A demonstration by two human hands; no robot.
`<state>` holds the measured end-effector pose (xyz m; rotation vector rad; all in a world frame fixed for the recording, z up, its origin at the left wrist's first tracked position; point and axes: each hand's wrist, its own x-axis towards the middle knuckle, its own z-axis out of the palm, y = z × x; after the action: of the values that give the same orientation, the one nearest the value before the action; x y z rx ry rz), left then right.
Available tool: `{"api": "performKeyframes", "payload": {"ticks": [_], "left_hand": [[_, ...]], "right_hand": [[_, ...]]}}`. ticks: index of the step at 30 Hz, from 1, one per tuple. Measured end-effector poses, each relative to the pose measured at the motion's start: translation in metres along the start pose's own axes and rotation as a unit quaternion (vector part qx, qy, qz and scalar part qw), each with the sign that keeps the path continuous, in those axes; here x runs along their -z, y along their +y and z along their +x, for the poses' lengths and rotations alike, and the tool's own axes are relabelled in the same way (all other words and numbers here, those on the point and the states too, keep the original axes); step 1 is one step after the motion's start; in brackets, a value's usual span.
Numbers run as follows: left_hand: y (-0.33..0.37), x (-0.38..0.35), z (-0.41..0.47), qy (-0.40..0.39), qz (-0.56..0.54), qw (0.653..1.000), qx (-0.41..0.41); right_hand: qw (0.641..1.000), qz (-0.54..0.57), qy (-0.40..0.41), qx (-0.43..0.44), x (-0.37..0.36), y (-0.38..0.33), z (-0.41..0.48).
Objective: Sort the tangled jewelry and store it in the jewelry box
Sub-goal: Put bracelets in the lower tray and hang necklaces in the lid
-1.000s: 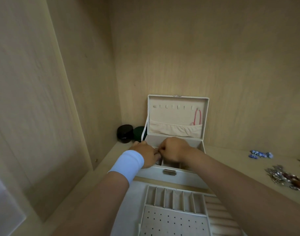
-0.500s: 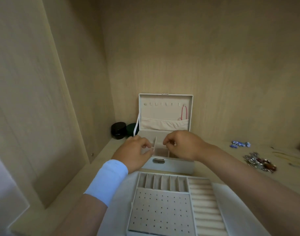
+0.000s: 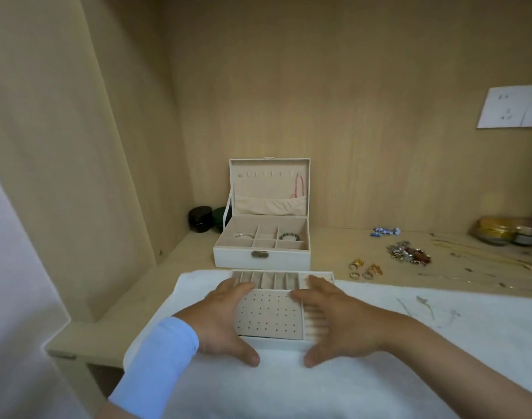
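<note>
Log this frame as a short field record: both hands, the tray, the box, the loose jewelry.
jewelry box: lid open and upright; bangle and beaded bracelet in separate compartments
tray: on white cloth, in front of the box
left hand: laid over the tray's left side
right hand: laid over the tray's right side
rings: loose on shelf, right of the box
tangled pile: farther back than the rings, unsorted

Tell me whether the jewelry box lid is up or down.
Up. The lid stands upright behind the jewelry box base, showing its pocket, and the compartments lie exposed.
</note>
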<state>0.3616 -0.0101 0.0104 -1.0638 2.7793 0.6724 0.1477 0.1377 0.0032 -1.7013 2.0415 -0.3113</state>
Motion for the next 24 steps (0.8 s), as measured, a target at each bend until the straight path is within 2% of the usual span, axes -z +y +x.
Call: {"api": "performKeyframes", "payload": {"ticks": [4,12,16,24], "left_hand": [[-0.005,0.004,-0.001,0.108,-0.020,0.994,-0.031],[-0.025,0.051,0.024,0.159,-0.122,0.975,-0.096],[-0.030,0.070,0.065,0.194,-0.162,0.959,-0.124],[-0.049,0.077,0.141,0.164,-0.166,0.970,-0.074]], "right_hand": [[0.996,0.028,0.080,0.025,-0.007,-0.001,0.004],[0.971,0.033,0.218,0.094,0.028,-0.002,0.029],[0.967,0.015,0.235,0.101,0.048,0.004,0.066],[0.977,0.003,0.204,0.070,0.052,0.022,0.137]]}}
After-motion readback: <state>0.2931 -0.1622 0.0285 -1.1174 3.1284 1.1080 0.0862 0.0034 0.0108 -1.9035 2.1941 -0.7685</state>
